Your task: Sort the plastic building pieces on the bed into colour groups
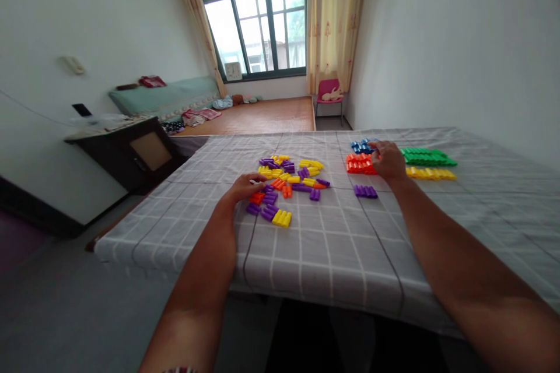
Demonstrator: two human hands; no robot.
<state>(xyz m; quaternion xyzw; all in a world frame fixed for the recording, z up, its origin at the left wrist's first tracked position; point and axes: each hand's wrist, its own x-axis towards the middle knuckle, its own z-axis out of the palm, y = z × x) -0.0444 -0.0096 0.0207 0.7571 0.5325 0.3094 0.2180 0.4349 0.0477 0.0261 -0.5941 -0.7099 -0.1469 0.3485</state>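
My left hand (247, 186) rests at the left edge of a mixed pile of small ribbed plastic pieces, purple, yellow and orange. Its fingers are apart and touch or nearly touch the orange pieces (256, 198) beside them. My right hand (389, 159) is over the right end of a row of red-orange pieces (359, 164), close to the blue pieces (360, 146). Its fingers are bent together, and whatever lies between them is hidden. Nearer me is a short row of purple pieces (365, 191). Green pieces (426, 157) and yellow pieces (431, 173) lie in rows beyond my right wrist.
A grey checked cloth (315, 250) covers the table, its front edge hanging down towards me. Behind stands a low bed (271, 113). A dark cabinet (131, 148) is at the left, and a pink chair (329, 90) stands by the curtain.
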